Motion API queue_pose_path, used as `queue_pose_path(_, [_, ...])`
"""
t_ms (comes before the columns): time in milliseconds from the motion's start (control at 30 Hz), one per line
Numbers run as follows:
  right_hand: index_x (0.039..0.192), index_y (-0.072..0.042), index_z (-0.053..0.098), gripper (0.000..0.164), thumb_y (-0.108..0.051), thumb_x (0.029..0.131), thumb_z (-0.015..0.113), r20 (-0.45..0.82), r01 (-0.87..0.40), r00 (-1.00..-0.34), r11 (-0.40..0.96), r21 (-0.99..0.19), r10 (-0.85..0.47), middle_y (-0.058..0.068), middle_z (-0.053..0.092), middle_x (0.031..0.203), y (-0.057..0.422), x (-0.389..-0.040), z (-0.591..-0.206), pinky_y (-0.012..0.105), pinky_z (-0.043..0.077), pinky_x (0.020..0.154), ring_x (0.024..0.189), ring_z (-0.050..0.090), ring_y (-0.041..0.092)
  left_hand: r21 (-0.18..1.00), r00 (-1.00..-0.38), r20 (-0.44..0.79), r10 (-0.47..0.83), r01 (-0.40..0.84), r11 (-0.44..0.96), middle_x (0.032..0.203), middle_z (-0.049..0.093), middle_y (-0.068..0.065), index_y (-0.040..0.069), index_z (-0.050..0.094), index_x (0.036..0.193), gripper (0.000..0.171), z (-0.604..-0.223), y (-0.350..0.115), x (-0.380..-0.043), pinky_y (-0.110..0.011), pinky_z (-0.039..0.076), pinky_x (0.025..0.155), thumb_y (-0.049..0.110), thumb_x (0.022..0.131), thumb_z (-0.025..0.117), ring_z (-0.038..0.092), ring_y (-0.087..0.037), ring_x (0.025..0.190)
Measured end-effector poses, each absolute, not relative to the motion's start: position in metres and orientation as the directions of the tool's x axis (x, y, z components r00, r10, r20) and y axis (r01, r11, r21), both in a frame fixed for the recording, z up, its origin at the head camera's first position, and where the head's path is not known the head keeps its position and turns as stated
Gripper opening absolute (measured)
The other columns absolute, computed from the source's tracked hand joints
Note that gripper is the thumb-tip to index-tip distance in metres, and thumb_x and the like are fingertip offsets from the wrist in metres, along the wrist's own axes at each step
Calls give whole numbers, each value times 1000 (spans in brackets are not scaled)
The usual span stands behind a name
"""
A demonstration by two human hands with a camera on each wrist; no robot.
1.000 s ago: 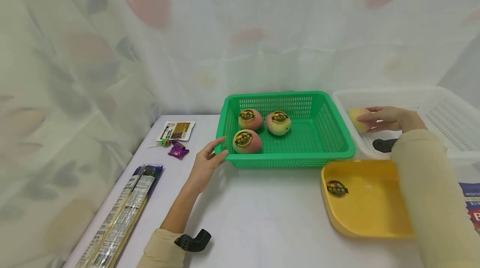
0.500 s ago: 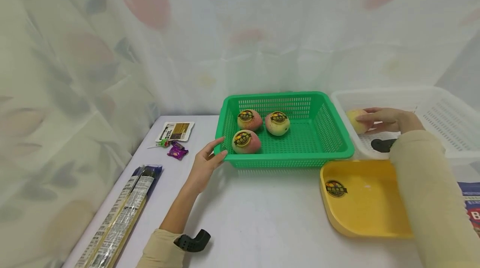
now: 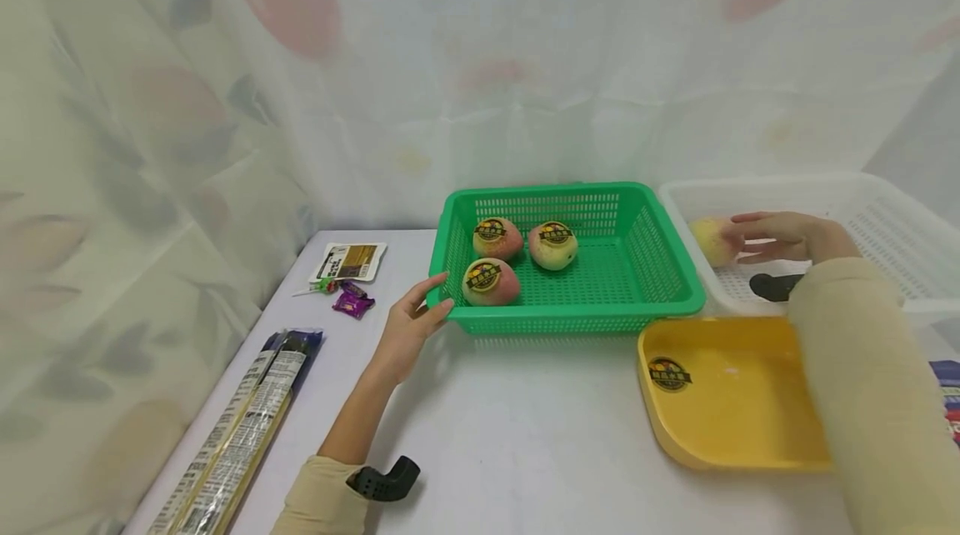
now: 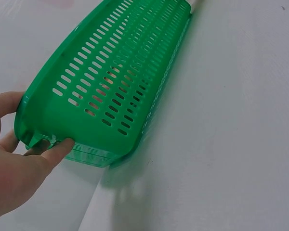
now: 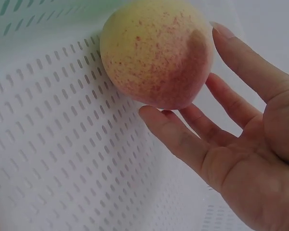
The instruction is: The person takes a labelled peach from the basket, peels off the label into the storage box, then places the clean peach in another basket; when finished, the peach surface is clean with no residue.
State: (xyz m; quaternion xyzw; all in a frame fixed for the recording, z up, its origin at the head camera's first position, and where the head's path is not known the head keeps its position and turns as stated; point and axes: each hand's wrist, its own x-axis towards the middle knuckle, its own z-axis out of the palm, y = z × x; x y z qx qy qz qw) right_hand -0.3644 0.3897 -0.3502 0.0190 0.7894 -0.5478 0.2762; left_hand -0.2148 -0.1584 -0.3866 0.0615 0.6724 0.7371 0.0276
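Note:
A yellow-pink peach point(image 3: 711, 242) sits in the white basket point(image 3: 757, 187), near its left wall. Beside it is my right hand point(image 3: 791, 237), its fingers spread and loosely extended. In the right wrist view the fingertips point(image 5: 151, 114) lie close around the peach's lower side, with gaps showing; whether one still touches is hard to tell. My left hand point(image 3: 401, 335) grips the front left corner of the green basket point(image 3: 570, 312), fingers at the rim and thumb against the wall in the left wrist view. Inside that basket are a front peach point(image 3: 491, 285) and two others behind it.
A yellow tray point(image 3: 660, 427) stands in front of the white basket, partly under my right sleeve. On the left lie a flat snack pack point(image 3: 352, 261), purple candies point(image 3: 352, 302), a lollipop point(image 3: 324, 286) and long noodle packs point(image 3: 247, 435). Curtains hang behind and at left.
My right hand has loosened and drawn slightly right from the peach, which shows more of itself. My left hand keeps its place at the green basket's corner.

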Motion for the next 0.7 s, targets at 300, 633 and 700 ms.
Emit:
queue_pose_path(300, [146,5,-15,80,-33,103,41,-428,262,-839,440,-859,-336,34,-12,149,399,-360,-322,51,37,103,137,1,49,994,-990,61,123,49,-99,147,29,-21,4,38,144,52,-385,-156,-215,-28,46,96,5,96,56,39,-39,128])
queue_pose_path(633, [144,-18,27,45,-27,103,42,-134,14,-916,304,-953,-377,-1,39,133,358,-352,-266,27,52,87,103,55,2,996,-993,47,110,38,-79,148,30,-18,4,39,144,51,-383,-156,-214,-30,45,97,6,96,57,44,-31,125])
queue_pose_path(700, [139,-20,34,38,-21,102,44,-78,-5,-909,198,-980,-409,-5,47,126,343,-350,-260,28,53,85,103,58,5,997,-993,43,111,35,-69,148,30,-18,4,38,144,52,-383,-156,-214,-30,45,98,6,96,57,45,-29,123])
